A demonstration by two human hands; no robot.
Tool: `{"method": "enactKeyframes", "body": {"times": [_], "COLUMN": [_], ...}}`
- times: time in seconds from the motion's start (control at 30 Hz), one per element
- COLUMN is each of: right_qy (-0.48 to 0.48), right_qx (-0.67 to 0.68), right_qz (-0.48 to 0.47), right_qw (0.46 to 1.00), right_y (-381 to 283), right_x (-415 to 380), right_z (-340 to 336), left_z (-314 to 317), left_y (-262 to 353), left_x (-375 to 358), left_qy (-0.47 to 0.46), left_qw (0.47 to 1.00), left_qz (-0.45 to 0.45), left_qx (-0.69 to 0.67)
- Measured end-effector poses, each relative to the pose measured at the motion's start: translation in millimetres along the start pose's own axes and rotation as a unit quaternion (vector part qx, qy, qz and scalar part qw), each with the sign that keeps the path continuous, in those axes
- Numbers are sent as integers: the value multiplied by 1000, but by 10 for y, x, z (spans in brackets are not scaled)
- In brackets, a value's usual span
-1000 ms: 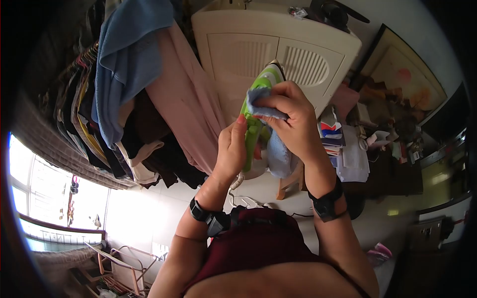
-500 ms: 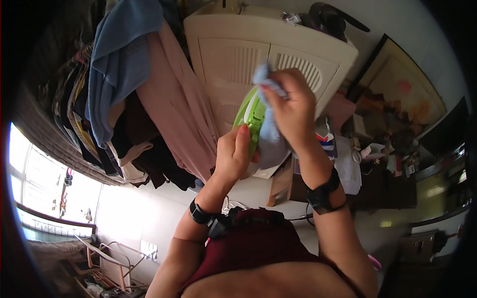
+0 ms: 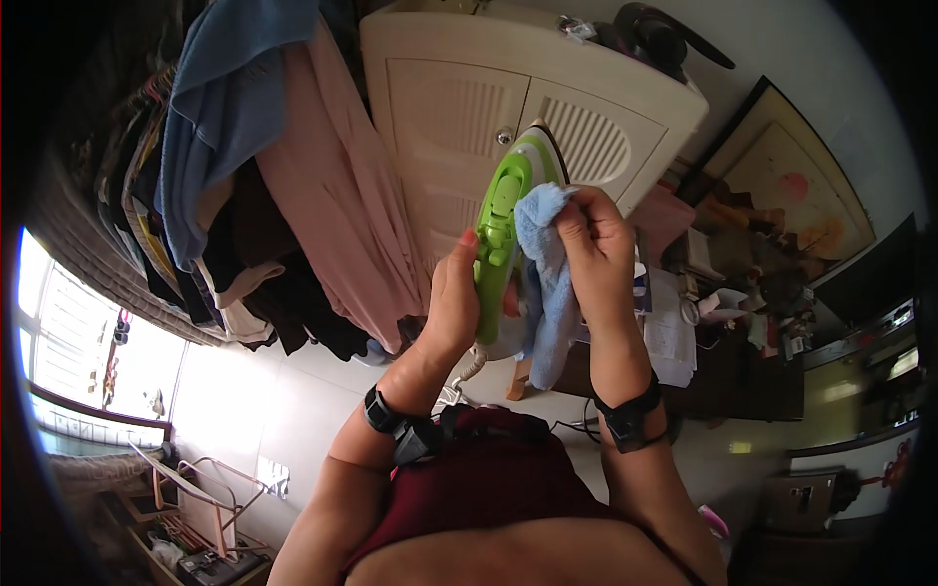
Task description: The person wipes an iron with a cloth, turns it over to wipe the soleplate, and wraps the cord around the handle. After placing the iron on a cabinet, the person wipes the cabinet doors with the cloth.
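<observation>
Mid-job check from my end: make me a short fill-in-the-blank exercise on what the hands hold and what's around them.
1. The left hand holds a green-and-white ____.
2. The cloth in the right hand is light ____.
3. In the picture, the hanging pink garment is to the ____ of the cabinet.
4. The strap on the right forearm is ____.

Missing words: iron; blue; left; black.

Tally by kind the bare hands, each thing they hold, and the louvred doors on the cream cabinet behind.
Bare hands: 2 (left hand and right hand)
Green-and-white clothes iron: 1
Light-blue fluffy cloth: 1
Cream louvred cabinet doors: 2
Total: 6
</observation>
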State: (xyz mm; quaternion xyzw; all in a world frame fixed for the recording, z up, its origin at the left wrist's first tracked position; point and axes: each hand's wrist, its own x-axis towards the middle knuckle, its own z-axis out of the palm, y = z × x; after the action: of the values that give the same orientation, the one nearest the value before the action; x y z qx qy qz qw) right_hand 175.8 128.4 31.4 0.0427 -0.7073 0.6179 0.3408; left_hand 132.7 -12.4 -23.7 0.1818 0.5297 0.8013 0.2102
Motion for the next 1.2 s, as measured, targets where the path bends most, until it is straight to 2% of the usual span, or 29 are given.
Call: {"method": "enactKeyframes", "body": {"times": [0.1,0.13,0.23,0.27,0.37,0.5,0.57,0.7,0.73,0.93,1.03,1.13,1.2], "right_qy": [-10,-6,-11,-12,-5,-27,-42,-29,-9,-63,-72,-54,-56], "right_qx": [7,-62,-132,-132,-48,-79,-84,-52,-33,-98,-105,-75,-110], "right_qz": [2,-46,-74,-45,71,13,-19,56,26,34,-32,50,76], "right_qw": [1000,997,988,990,996,996,995,997,999,993,991,994,989], "right_y": [-75,-37,-70,17,-40,-55,-1,-89,-100,-65,-143,-188,-153], "right_x": [-51,-32,-29,-37,-77,-136,-158,-185,-184,-259,-248,-284,-292], "right_z": [56,45,54,25,34,72,77,74,111,15,51,81,53], "left_z": [67,90,87,73,36,-4,8,11,5,-14,5,6,40], "left_y": [-63,-76,-134,-99,-42,-64,-65,-49,-45,-68,-51,-64,-37], "left_x": [-24,-37,-12,-9,-48,-61,-60,-76,-82,-107,-109,-110,-120], "left_qy": [-5,-4,-7,-4,-47,-18,-21,-8,-4,-19,-16,-1,12], "left_qw": [999,999,998,995,992,996,994,991,991,994,994,996,997], "left_qz": [-15,-17,-46,-76,-53,-77,-73,-79,-80,-80,-74,-68,-64], "left_qx": [-35,-43,-40,-72,-101,-44,-79,-108,-109,-75,-73,-64,-40]}}
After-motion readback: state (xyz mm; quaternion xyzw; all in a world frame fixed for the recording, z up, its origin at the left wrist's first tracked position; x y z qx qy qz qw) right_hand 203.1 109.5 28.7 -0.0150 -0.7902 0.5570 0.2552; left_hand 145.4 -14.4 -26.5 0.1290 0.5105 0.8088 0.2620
